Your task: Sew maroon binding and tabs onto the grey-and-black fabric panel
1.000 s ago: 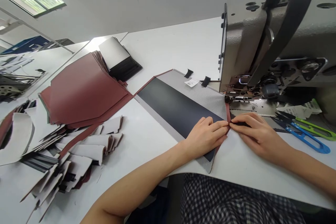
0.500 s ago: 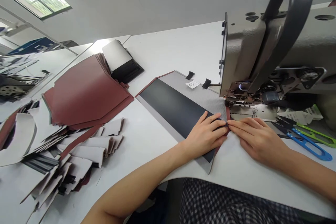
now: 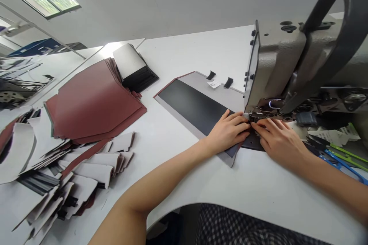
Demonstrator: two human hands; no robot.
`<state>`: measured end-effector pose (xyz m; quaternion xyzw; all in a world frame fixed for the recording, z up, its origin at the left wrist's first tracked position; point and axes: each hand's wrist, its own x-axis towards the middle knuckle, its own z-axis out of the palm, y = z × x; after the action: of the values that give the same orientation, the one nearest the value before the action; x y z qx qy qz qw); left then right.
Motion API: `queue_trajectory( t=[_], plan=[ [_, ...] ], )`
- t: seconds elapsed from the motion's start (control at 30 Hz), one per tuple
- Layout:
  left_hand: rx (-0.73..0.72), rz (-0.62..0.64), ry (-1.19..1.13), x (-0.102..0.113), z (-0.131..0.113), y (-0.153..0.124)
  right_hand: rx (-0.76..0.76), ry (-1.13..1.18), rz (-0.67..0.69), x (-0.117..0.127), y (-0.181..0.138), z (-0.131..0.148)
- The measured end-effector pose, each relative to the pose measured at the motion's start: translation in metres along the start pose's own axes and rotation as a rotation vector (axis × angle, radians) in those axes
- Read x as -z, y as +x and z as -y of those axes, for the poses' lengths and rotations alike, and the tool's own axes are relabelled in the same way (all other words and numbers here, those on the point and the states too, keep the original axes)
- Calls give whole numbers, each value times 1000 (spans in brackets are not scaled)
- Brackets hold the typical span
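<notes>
Grey-and-black panel [image 3: 198, 103]: long axis toward the presser foot [image 3: 253, 116].
Left hand [image 3: 227, 132]: open, pressing the panel.
Right hand [image 3: 280, 141]: open, pressing a dark edge [image 3: 253, 142].
Panel's end: we cannot see it, under the fingers.

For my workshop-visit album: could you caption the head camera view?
Left hand and right hand press a grey-and-black panel at the presser foot of an industrial sewing machine.

The panel [image 3: 189, 103] is black on grey, the stacked sheets [image 3: 92, 99] brownish red, the snips [image 3: 339, 162] blue and green.
</notes>
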<state>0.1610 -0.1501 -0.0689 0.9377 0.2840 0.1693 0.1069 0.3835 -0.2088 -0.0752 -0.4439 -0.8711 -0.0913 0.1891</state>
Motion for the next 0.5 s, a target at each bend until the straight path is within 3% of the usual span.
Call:
queue_trajectory(
  t=[0.5],
  plan=[
    [9,-27,-28,-3,9,7,-18,-24,-17,-5,-1,1]
  ],
)
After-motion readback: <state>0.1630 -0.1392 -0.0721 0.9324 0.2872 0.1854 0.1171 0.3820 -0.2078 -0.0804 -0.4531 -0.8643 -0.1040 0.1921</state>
